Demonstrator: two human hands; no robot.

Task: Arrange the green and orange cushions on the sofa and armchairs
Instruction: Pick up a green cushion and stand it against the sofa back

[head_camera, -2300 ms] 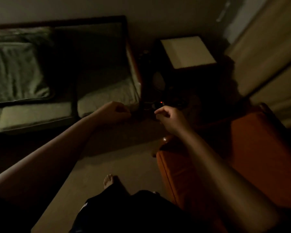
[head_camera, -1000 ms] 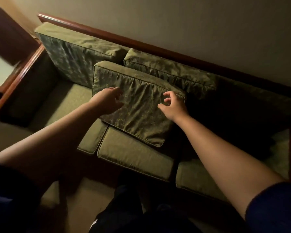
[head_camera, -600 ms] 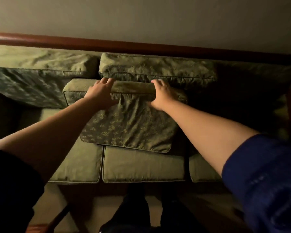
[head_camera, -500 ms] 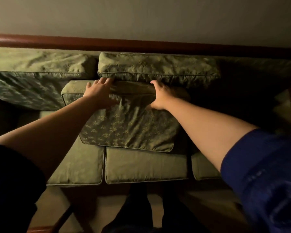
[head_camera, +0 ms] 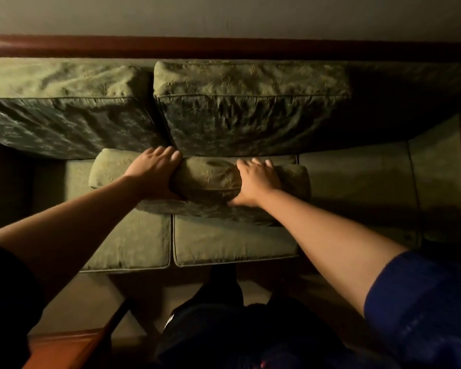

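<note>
Midway, seemingly: loose green cushion is gripped along its top edge by left hand and right hand; two back cushions stand placed, right end unfilled.

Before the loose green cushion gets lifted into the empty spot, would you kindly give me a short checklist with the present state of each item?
1. Left hand gripping the loose cushion: ok, fingers wrap over its top edge.
2. Right hand gripping it: ok, thumb in front, fingers on top.
3. Right end of the sofa back free of a back cushion: ok, dark gap beside the middle back cushion.
4. Right seat cushion clear: ok.
5. Cushion free of the seat: cannot tell.
</note>
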